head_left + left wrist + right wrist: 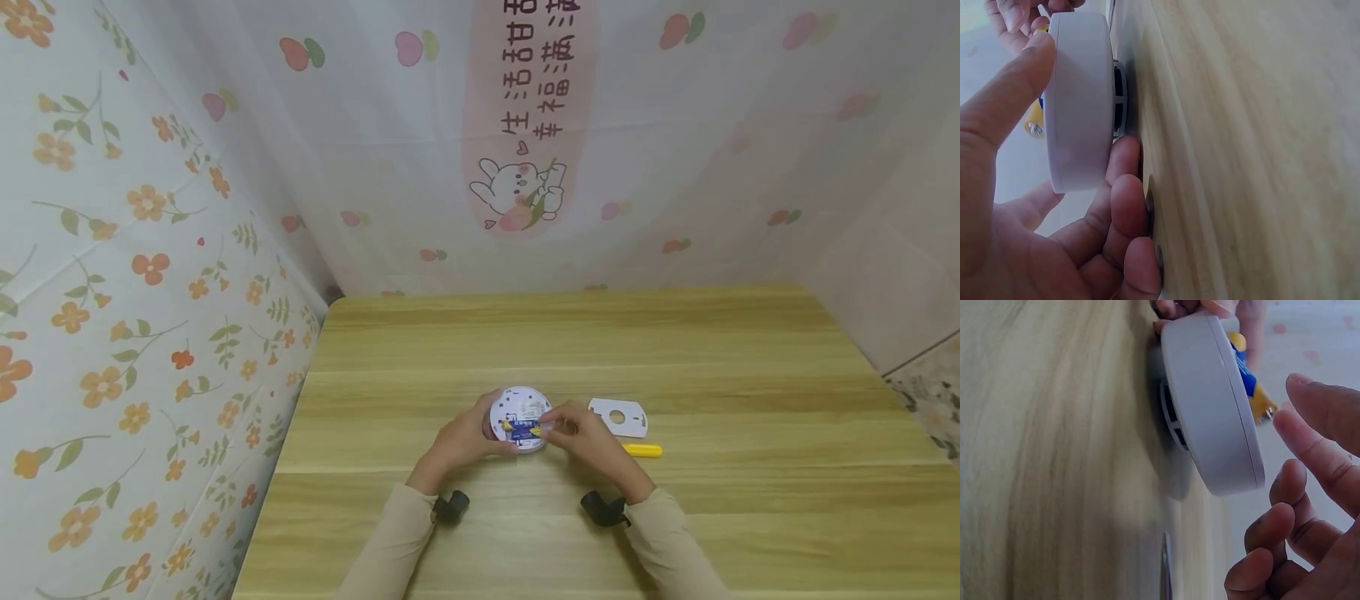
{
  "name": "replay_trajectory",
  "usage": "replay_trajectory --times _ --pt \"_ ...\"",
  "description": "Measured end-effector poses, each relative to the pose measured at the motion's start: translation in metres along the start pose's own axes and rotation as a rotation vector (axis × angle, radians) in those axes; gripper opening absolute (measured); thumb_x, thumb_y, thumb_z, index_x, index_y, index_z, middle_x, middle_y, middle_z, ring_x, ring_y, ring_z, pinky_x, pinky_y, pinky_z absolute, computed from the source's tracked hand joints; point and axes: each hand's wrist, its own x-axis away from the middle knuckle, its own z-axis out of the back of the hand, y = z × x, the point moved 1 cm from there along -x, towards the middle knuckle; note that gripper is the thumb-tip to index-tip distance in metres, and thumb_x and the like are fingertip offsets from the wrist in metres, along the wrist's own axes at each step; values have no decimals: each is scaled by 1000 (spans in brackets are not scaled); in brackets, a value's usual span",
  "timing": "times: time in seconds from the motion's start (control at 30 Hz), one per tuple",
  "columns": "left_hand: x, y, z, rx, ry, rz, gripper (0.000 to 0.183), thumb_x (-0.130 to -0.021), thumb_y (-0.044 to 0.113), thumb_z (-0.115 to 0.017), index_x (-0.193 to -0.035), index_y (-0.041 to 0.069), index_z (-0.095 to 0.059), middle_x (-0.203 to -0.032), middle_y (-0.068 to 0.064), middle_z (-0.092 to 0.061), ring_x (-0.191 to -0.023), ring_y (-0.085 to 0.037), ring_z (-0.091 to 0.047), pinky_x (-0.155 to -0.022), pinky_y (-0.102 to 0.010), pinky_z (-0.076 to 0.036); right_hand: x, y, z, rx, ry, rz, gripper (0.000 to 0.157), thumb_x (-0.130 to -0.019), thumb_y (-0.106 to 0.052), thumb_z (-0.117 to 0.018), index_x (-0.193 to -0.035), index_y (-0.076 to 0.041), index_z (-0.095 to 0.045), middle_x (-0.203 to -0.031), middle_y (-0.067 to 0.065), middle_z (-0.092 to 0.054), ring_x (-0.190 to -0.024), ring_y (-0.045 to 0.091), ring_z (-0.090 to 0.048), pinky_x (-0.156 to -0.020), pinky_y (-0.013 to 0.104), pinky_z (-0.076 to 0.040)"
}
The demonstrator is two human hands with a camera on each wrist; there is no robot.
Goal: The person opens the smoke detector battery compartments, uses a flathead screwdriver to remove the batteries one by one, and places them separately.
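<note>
In the head view, a round white device [510,407] is held over the wooden table [420,392], its face turned up; its left edge is clamped between the thumb and fingers of the left hand [467,435]; a blue-and-yellow battery [523,435] is seen at the device's face, and the right hand [583,433] is placed at its right edge; farther to the right of the device lie a white plate [632,424] and, just nearer the body, a yellow stick [642,451].

In the left wrist view, the device's smooth side wall is shown, with a slotted vent [1120,100] beneath; the shell is judged light, stiff and rather slippery, best gripped by the rim; pressure on the vent should be avoided, as its thin ribs look fragile.

In the right wrist view, one battery end is raised clear of the device's face; the right thumb and forefinger are parted beside it, nothing being gripped; whether it is touched cannot be told; the battery is judged firm, best pinched by that raised end.
</note>
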Motion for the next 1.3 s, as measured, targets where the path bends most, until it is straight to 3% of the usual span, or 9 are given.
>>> replay_trajectory --times 0.2,0.63,0.8,0.93,1.1,1.3 --pt "1 -1 1 41 -8 20 97 -73 48 -80 -152 25 -29 -146 -13 -48 -127 -36 -52 -98 -55 -43 -1 0 -3 13 8 -16 18 -84 -11 -72 -101 -7 -73 -92 5 -64 -78 12 -48 -69 22 -41" --pt "0 -4 -1 54 -6 0 94 -75 45 -80 -152 26 -29 -146 -12 -49 -124 -35 -53 -98 -54 -43 -1 4 -5 22 20 -21 16 -83 -8 -72 -99 -6 -73 -89 4 -64 -80 12 -49 -72 23 -43" --pt "1 -2 0 62 -6 7 93 -75 44 -80 -152 27 -29 -131 -10 -59 -99 -24 -58 -84 -41 -46 -2 6 -5 32 37 -26 15 -84 -6 -70 -98 -7 -73 -88 3 -64 -78 11 -48 -69 21 -43" --pt "1 -2 -1 74 -11 9 94 -75 42 -80 -152 24 -29 -106 -6 -64 -82 -16 -54 -74 -32 -42 0 6 -3 32 55 -56 13 -86 -8 -69 -98 -9 -74 -93 5 -68 -78 11 -51 -68 20 -44" --pt "1 -2 -1 77 -16 10 93 -76 41 -80 -152 23 -29 -82 1 -61 -75 -12 -55 -68 -28 -41 4 7 3 15 79 -71 13 -87 -12 -69 -99 -8 -74 -95 8 -71 -74 10 -52 -64 20 -44" --pt "1 0 0 89 -19 6 93 -76 37 -81 -152 22 -29 -81 2 -61 -74 -11 -55 -67 -28 -41 9 11 12 7 102 -60 15 -87 -13 -70 -100 -7 -74 -85 4 -70 -68 5 -50 -60 20 -42"
